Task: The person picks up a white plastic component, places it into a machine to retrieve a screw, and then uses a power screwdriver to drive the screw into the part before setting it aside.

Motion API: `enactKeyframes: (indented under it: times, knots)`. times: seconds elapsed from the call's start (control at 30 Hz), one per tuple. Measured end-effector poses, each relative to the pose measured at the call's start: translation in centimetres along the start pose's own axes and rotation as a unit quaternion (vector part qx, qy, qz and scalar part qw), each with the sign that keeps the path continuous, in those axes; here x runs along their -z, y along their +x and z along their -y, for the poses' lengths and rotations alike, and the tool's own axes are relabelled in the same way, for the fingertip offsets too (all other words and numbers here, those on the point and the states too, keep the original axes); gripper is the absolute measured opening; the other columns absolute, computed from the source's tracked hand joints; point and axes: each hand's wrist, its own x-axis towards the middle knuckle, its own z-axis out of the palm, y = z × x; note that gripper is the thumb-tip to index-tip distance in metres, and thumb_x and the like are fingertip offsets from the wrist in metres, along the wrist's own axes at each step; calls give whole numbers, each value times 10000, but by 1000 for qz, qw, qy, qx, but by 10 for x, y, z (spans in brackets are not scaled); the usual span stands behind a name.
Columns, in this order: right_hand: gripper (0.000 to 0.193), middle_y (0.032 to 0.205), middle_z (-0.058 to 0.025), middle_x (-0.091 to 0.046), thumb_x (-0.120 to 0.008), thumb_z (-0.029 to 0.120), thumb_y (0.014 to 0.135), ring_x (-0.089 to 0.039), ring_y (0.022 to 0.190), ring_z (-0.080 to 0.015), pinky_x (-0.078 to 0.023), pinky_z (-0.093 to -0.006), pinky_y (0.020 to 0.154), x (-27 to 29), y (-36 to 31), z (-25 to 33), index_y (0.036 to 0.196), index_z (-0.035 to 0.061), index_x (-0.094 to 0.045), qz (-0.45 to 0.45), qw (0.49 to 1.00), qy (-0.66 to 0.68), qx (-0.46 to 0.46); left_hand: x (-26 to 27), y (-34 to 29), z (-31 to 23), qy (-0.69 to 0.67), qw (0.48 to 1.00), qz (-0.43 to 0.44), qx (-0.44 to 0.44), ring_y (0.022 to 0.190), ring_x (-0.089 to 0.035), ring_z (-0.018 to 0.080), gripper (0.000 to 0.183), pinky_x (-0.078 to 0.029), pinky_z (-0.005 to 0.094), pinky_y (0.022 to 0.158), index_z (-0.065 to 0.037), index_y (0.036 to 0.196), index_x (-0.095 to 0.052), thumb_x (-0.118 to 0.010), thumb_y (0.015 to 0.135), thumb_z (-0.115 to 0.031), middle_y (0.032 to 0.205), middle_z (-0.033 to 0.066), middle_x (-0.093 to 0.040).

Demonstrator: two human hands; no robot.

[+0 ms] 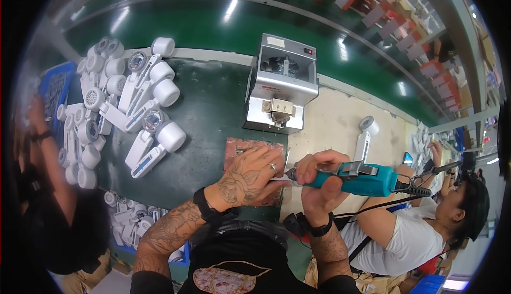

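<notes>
My right hand (322, 181) is wrapped around a teal electric screwdriver (367, 179), which lies nearly level with its cord trailing to the right. The screwdriver's tip points left, toward my left hand (250, 177). The fingers of my left hand are closed on a thin white part (281, 179), mostly hidden by them. Both hands are over the front of the bench, and my left hand covers some of a reddish-brown pad (234, 147). Just beyond the pad stands a silver screw feeder (279, 89) with a window and a small red display.
White devices with round heads and handles (141, 115) are piled on the left of the green mat (207, 91). Another white device (364, 137) lies at right. A bin of white parts (138, 222) sits below the bench edge. Co-workers sit left and right (410, 230).
</notes>
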Motion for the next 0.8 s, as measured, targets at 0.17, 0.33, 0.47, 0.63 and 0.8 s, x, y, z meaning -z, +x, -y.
enactKeyframes:
  times: [0.17, 0.33, 0.47, 0.63, 0.8]
  knots:
    - [600, 630, -48, -455, -537, 565, 967, -475, 533, -149, -430, -309, 501, 1, 0, -1, 1096, -16, -464, 0, 1000, 4, 8, 2, 0, 1, -60, 998, 14, 13, 904, -566, 321, 292, -477, 423, 830, -59, 882, -550, -751, 803, -256, 933, 111, -531]
    - [593, 639, -55, -467, -547, 557, 965, -482, 539, -155, -430, -309, 504, 2, 0, -1, 1098, -16, -463, 6, 1000, 7, 3, 4, 0, -2, -62, 998, 12, 28, 922, -572, 320, 276, -481, 412, 841, -62, 892, -567, -749, 806, -252, 946, 108, -540]
    - [575, 657, -59, -477, -558, 550, 962, -486, 551, -161, -429, -306, 518, 0, 1, 2, 1080, -6, -466, 13, 1000, 12, -4, 5, 1, -7, -26, 999, -4, 37, 973, -573, 314, 287, -486, 399, 872, -54, 994, -624, -734, 819, -253, 997, 103, -571]
    - [545, 664, -54, -480, -577, 556, 950, -485, 558, -158, -413, -293, 531, -1, 12, 13, 1029, 26, -483, -16, 999, 48, 6, 9, 2, -8, -9, 998, 43, 45, 1005, -569, 312, 325, -486, 396, 882, -46, 1041, -647, -717, 836, -287, 1031, 106, -587]
    - [535, 685, -42, -479, -610, 550, 936, -482, 576, -147, -405, -287, 543, -13, 45, 11, 997, 30, -505, -29, 998, 59, 8, 8, -3, 8, -35, 997, 26, 66, 975, -560, 282, 301, -471, 399, 848, -79, 1024, -666, -725, 838, -308, 997, 69, -599]
